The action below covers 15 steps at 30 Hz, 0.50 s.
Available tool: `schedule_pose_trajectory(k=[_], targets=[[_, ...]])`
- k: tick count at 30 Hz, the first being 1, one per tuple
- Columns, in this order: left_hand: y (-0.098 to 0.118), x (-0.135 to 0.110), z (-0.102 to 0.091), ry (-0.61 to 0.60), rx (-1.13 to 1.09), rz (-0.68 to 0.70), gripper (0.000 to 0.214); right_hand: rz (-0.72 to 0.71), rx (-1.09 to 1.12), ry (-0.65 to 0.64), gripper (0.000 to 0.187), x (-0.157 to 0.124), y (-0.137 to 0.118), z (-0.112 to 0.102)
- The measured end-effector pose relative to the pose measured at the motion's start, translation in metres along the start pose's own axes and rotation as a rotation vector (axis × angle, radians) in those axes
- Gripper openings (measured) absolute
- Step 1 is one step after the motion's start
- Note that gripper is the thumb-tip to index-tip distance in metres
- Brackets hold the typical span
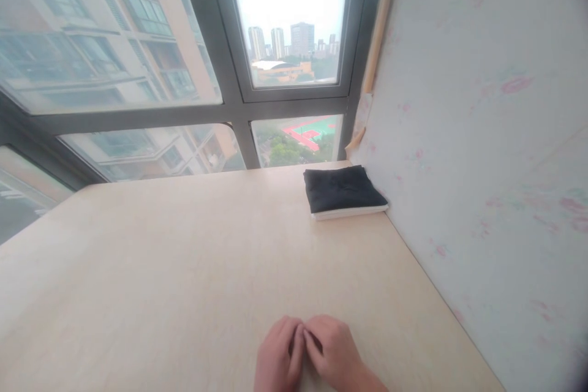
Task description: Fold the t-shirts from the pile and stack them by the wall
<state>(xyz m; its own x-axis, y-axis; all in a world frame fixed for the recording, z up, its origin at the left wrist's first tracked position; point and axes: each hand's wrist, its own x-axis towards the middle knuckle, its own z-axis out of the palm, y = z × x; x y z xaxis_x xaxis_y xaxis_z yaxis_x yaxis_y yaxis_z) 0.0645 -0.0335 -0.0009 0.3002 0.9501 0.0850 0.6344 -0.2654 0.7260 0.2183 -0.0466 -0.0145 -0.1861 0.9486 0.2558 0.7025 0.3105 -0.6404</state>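
Note:
My left hand (278, 352) and my right hand (333, 349) rest side by side on the pale wooden table (160, 269) near its front edge. Their fingers are curled in and the fingertips touch each other. No object shows in either hand. A folded black cloth (342, 188) lies on top of a folded white one (349, 212) at the table's far right corner, well beyond both hands.
A white wall with faint pink marks (482, 135) runs along the table's right side. Large windows with grey frames (229, 104) stand behind the table's far edge, with buildings outside.

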Motion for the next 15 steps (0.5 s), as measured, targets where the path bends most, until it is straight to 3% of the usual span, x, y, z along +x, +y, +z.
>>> schedule_pose_trajectory(k=[15], targets=[[-0.0003,0.0045,-0.0047,-0.022,-0.014,0.037,0.025,0.044,0.079,0.009,0.022,0.0034,-0.0012,-0.0049]])
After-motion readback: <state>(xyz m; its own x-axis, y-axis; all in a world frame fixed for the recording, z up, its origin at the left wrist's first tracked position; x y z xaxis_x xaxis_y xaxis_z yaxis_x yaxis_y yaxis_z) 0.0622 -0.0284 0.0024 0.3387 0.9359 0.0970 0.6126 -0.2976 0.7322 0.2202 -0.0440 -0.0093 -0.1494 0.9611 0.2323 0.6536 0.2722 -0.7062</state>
